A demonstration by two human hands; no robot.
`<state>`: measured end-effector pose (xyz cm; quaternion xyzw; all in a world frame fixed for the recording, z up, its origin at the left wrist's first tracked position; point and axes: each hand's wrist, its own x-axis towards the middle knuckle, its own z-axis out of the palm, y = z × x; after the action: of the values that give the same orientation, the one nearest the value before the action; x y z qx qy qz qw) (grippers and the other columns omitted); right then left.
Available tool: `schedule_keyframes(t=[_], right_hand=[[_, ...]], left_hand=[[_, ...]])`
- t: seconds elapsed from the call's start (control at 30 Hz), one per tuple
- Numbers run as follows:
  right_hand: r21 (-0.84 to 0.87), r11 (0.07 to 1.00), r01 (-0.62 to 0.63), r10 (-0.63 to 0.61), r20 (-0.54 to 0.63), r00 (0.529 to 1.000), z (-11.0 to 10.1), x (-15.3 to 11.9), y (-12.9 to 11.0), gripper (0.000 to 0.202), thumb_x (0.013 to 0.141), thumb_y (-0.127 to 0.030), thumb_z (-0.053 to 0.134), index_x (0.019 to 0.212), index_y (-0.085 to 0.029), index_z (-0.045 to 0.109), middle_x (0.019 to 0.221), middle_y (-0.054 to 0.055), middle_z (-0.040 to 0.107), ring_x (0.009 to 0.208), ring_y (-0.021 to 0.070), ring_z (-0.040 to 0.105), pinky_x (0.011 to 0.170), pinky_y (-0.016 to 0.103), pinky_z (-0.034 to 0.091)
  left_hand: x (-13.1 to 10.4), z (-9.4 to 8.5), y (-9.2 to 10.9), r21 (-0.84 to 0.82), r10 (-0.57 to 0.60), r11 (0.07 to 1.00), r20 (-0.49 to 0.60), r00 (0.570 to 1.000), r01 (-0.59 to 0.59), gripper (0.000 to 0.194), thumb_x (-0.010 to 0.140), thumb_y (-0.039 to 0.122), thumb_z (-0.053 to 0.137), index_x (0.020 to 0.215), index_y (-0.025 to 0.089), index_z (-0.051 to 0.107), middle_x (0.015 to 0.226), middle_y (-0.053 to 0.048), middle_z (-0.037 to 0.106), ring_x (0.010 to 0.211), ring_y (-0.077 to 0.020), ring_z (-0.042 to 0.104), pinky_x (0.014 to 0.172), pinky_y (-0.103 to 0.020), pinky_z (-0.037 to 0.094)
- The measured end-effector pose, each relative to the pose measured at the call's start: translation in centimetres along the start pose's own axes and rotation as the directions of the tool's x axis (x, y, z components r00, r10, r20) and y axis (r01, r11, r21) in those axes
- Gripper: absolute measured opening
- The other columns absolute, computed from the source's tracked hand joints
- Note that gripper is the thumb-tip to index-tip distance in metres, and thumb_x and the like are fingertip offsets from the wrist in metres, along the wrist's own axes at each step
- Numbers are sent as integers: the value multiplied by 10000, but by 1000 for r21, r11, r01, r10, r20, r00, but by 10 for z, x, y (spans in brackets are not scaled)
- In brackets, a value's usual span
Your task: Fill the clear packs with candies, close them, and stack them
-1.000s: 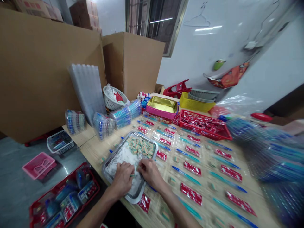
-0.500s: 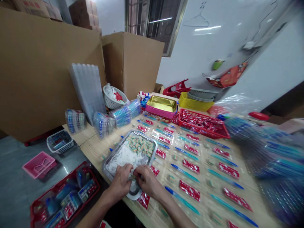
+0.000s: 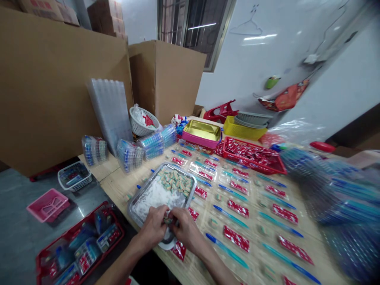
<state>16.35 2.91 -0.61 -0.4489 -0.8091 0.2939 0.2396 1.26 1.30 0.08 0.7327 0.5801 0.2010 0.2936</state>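
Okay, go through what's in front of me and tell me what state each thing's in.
Left hand, pinching small pieces
Right hand, fingers curled beside them
Metal tray, holding white powder and striped pieces
Pink tin, open
Red basket on table, heaped with packets
Yellow basket, under grey baskets
Pens, lying flat

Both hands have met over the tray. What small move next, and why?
Probably a gentle outward draw of the right hand, low over the tray, with the left hand steady. Their fingertips meet around what look like small striped pieces, so parting slowly should show which hand grips them; any dropped piece would likely land in the tray.
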Motion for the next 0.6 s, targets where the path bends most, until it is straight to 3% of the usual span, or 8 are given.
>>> schedule_keyframes(t=[0.27,0.4,0.6], right_hand=[[18,1000,8,-7,-56,998,4,0,7,209,623,-9,486,710,-193,529,745,8,579,753,169,523,708,267,388],[-57,998,-23,17,-102,995,4,-2,5,214,597,-10,479,694,-194,527,705,6,585,746,175,527,748,290,386],[-68,995,-69,64,-66,996,1,-3,-2,188,637,-20,489,665,-200,536,686,-5,602,742,173,554,808,317,382]], left_hand=[[-4,2,-3,-9,-24,1000,-11,1000,23,407,606,40,443,971,204,517,826,-5,590,844,-190,511,789,-310,358],[-5,3,-6,-14,-9,1000,-19,1000,9,453,609,43,441,1029,194,519,851,-14,598,857,-192,515,812,-317,368],[-3,4,-3,11,-17,1000,-2,1000,17,436,597,37,438,988,211,523,895,-12,611,884,-195,514,818,-313,367]])
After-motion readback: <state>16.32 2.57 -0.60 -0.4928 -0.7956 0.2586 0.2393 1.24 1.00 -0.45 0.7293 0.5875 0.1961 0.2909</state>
